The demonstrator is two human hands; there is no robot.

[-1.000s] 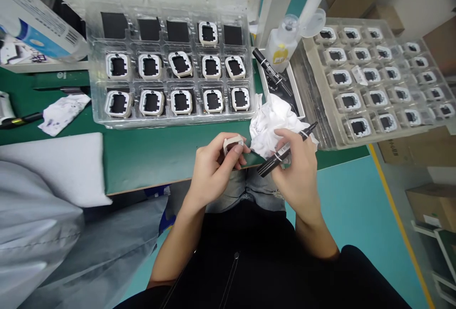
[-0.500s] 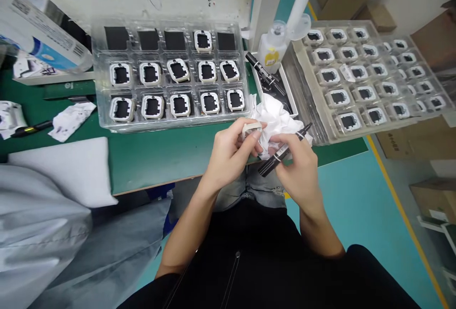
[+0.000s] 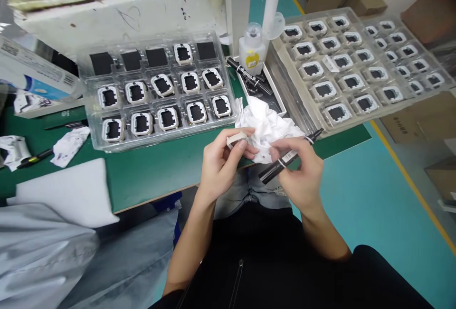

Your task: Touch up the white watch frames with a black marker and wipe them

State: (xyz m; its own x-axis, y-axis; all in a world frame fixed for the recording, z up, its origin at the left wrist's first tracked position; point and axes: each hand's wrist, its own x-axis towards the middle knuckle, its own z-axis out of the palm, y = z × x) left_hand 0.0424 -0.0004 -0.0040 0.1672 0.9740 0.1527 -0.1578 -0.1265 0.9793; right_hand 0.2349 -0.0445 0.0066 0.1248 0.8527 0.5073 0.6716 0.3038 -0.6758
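Observation:
Between the thumb and fingers of my left hand (image 3: 223, 162) is a small pale watch-case-like frame (image 3: 235, 139), tilted on edge; my fingers cover part of it. My right hand (image 3: 301, 169) grips a black marker pen (image 3: 274, 170), which slants up to the right with a narrow dark tip at the upper end. A crumpled white cloth (image 3: 265, 126) lies just beyond both hands on the green table mat (image 3: 156, 171). Past it, a clear plastic tray (image 3: 138, 143) holds several similar white frames over black squares.
A plastic bottle (image 3: 252, 50) and more markers (image 3: 245, 72) stand around a white box. Stacked trays of frames (image 3: 317, 105) overhang the table's right side. At left are a stained tissue (image 3: 70, 146), a white pad (image 3: 67, 190) and another person's grey sleeve (image 3: 39, 247).
The view has turned, so the trays sit lower on the left and higher on the right. My left hand has tilted the frame more on edge; both hands keep their holds.

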